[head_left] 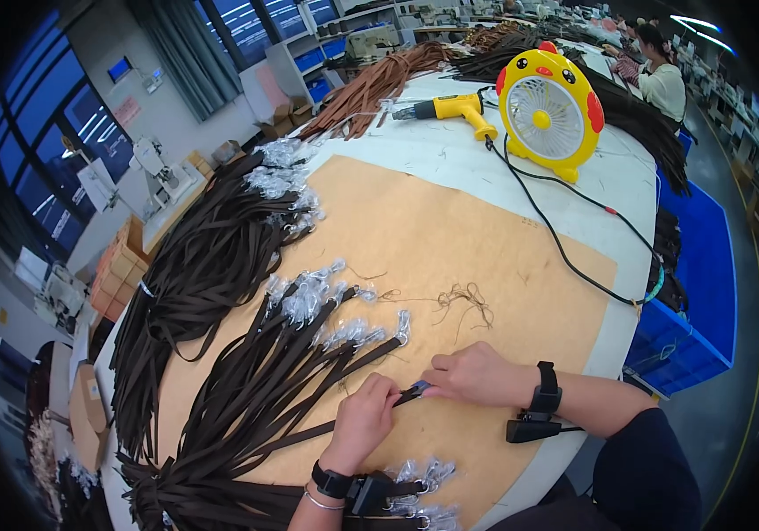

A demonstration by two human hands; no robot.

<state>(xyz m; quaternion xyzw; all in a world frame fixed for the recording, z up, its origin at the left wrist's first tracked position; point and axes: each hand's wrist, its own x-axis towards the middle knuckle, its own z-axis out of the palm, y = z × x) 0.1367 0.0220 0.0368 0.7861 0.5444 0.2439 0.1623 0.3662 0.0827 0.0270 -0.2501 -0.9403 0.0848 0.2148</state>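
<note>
One strap [408,394] is pinched by the left hand [366,416] and the right hand [477,373], over the tan sheet [530,283]; the bluish bit [421,386] between them cannot be made out. The strap is best kept taut and untwisted. One fan [542,119] and one heat gun [463,108] are shown; the bundled straps [176,305] cannot be counted.
</note>
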